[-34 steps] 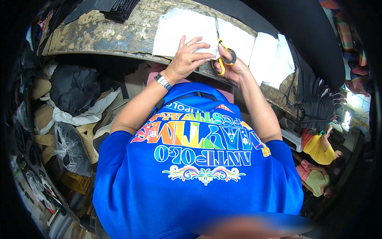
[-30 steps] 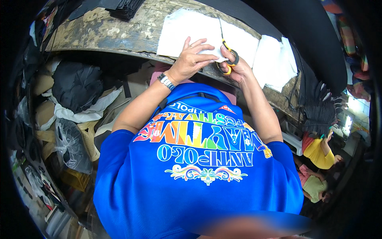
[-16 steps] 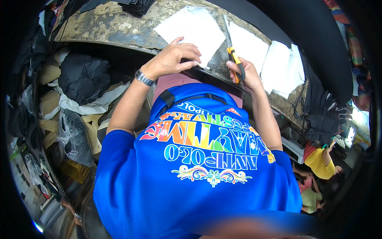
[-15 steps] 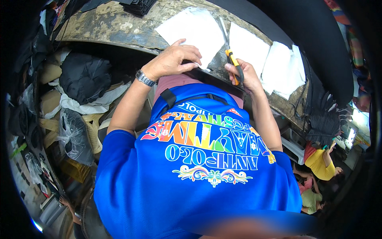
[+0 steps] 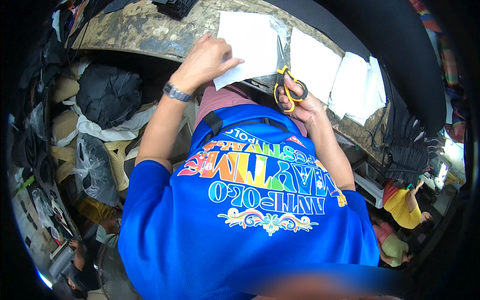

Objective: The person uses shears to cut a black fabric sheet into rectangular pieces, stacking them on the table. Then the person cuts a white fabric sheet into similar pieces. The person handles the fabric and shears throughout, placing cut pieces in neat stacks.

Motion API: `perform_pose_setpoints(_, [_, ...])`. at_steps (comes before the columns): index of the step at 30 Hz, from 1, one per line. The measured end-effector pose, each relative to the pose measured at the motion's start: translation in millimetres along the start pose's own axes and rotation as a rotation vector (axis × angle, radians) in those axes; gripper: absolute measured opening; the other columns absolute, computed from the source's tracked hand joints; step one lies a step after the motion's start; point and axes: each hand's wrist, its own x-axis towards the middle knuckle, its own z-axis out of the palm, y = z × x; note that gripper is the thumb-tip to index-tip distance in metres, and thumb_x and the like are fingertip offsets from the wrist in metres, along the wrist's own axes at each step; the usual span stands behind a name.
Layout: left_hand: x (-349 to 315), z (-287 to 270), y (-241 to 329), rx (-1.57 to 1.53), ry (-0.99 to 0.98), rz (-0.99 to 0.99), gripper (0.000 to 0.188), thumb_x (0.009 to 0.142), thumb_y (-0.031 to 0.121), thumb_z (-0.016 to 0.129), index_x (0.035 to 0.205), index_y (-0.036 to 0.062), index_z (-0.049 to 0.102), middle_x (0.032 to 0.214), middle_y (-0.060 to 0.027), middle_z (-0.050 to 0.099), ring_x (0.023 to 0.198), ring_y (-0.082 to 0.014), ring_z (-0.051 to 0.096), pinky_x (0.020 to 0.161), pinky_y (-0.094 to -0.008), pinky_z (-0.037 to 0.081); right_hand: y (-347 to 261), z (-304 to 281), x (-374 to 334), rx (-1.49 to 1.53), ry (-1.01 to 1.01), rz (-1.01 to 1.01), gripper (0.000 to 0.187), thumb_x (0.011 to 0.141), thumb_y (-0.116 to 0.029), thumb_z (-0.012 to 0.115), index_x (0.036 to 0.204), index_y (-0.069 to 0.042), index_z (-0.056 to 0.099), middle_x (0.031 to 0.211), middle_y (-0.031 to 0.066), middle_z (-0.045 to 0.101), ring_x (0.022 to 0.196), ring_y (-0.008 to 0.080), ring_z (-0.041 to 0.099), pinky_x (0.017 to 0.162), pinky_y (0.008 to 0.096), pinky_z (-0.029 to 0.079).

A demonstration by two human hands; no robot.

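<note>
My right hand (image 5: 306, 106) grips a pair of scissors (image 5: 284, 80) with yellow and black handles, fingers through the loops. Their blades point away from me, over the right edge of a white sheet (image 5: 247, 42). I cannot tell whether it is paper or cloth. Clear plastic shows along its far right edge. At the sheet's near left side is my left hand (image 5: 206, 61), a watch on its wrist. Its thumb reaches over the sheet, apart from the loosely bent fingers, with nothing seen between them.
More white sheets (image 5: 312, 57) and a crumpled white stack (image 5: 354, 85) lie to the right on the worn bench (image 5: 130, 30). A large black roll (image 5: 395, 45) stands beyond. At left are a black bundle (image 5: 107, 95) and a plastic bag (image 5: 95, 170). Other people are at both sides.
My left hand has moved left and off the sheet's near edge. The sheet now lies squarer and flatter. The scissors have turned, showing their handle loops, and shifted slightly left.
</note>
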Motion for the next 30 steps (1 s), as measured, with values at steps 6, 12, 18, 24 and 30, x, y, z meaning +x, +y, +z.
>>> perform_pose_setpoints(6, [28, 71, 48, -0.22, 0.327, 0.148, 0.066, 0.089, 0.042, 0.064, 0.138, 0.0025, 0.045, 0.146, -0.0222, 0.04, 0.133, -0.0399, 0.041, 0.111, -0.0546, 0.029, -5, 4, 9, -0.083, -0.111, -0.032, 0.027, 0.09, -0.028, 0.073, 0.099, -0.007, 0.058, 0.076, 0.0048, 0.06, 0.058, 0.0126, 0.06, 0.045, 0.0214, 0.049])
perform_pose_setpoints(12, [16, 76, 27, 0.056, 0.224, 0.285, 0.072, 0.091, 0.053, 0.055, 0.146, 0.0101, 0.04, 0.154, -0.0156, 0.035, 0.144, -0.0338, 0.029, 0.117, -0.0508, 0.021, -16, -2, 5, 0.011, 0.0, 0.06, 0.048, 0.091, -0.053, 0.064, 0.081, -0.006, 0.057, 0.059, -0.0006, 0.056, 0.044, 0.0056, 0.051, 0.042, 0.0196, 0.04])
perform_pose_setpoints(18, [14, 31, -15, -0.104, -0.003, 0.253, 0.052, 0.091, 0.048, 0.061, 0.132, 0.0157, 0.059, 0.147, -0.011, 0.047, 0.144, -0.0279, 0.032, 0.119, -0.0509, 0.017, 7, 6, -8, 0.183, -0.013, 0.124, 0.049, 0.091, -0.053, 0.063, 0.082, -0.005, 0.057, 0.06, 0.0011, 0.056, 0.045, 0.0067, 0.051, 0.043, 0.0198, 0.04])
perform_pose_setpoints(24, [36, 24, -13, -0.207, 0.218, 0.212, 0.028, 0.092, 0.023, 0.063, 0.117, 0.0108, 0.065, 0.116, -0.009, 0.062, 0.102, -0.0299, 0.062, 0.09, -0.0403, 0.048, 10, 22, -25, -0.264, -0.061, 0.001, 0.028, 0.081, -0.021, 0.079, 0.085, -0.004, 0.058, 0.064, 0.0035, 0.058, 0.049, 0.0105, 0.054, 0.043, 0.0213, 0.043])
perform_pose_setpoints(30, [35, 50, 3, -0.078, 0.349, 0.1, 0.034, 0.087, 0.025, 0.068, 0.119, 0.0147, 0.065, 0.117, -0.0068, 0.058, 0.113, -0.0269, 0.055, 0.097, -0.0422, 0.043, -6, 30, 3, -0.838, 0.294, -0.561, 0.033, 0.073, -0.012, 0.085, 0.08, -0.007, 0.053, 0.067, -0.001, 0.059, 0.058, 0.0038, 0.052, 0.052, 0.0196, 0.04])
